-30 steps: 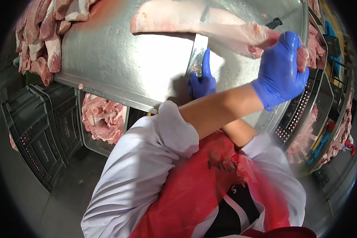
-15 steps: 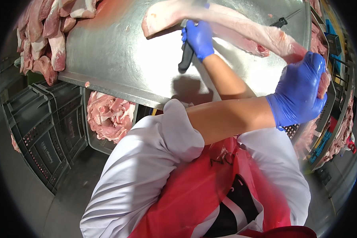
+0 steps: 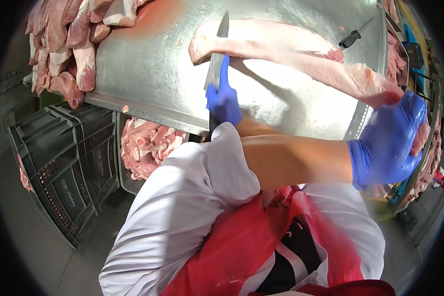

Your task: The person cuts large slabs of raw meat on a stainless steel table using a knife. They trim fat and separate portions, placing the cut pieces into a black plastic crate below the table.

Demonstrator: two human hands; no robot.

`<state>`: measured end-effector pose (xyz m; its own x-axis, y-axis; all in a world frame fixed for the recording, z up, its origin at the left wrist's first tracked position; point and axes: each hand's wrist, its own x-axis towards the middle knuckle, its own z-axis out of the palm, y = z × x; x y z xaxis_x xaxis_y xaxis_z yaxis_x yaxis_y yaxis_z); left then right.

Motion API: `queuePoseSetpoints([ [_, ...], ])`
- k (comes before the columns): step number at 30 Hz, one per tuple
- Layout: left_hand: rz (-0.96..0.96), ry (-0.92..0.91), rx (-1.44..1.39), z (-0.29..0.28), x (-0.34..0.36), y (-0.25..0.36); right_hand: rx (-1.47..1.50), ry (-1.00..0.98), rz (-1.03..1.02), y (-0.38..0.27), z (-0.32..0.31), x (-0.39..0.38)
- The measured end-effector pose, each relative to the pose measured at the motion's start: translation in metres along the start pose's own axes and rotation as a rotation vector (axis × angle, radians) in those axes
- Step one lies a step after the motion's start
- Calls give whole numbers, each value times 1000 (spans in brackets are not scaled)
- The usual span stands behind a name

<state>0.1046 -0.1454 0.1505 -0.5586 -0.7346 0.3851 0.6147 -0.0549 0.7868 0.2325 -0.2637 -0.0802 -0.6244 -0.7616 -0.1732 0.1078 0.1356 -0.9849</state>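
Observation:
My left hand [image 3: 390, 140], in a blue glove, is closed around the right end of a long pale strip of meat [image 3: 301, 64]. The strip stretches taut to the left, toward the end of a long, pale fatty slab [image 3: 266, 32] on the metal table. In my blue-gloved right hand [image 3: 225, 102] is a knife [image 3: 214, 69], its tip pointing away from me. The blade passes beneath the strip close to the slab's left end. My left forearm crosses over the right one, hiding part of it and the lower end of the knife handle.
On the metal table [image 3: 148, 59], a pile of meat pieces [image 3: 76, 34] lies at far left. A black-handled pointed tool [image 3: 350, 39] rests at the far right. Below the table's front edge are a crate of trimmings [image 3: 150, 145] and dark stacked crates [image 3: 66, 172]. More meat hangs or lies along the right side.
My right hand has drawn the knife nearer to me and left, baring the blade. My left hand has pulled the strip's end down and right. The view has shifted slightly.

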Motion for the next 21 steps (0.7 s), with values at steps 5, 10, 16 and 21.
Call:
queuePoseSetpoints([
  [5,65,-2,-15,1,8,13,-3,-75,96,12,22,68],
  [10,177,-16,-25,9,25,42,156,-66,34,4,39,92],
  [16,384,5,-29,54,67,52,162,-114,186,-30,53,35],
  [21,277,-187,-161,136,82,33,209,-425,369,-32,12,30],
])
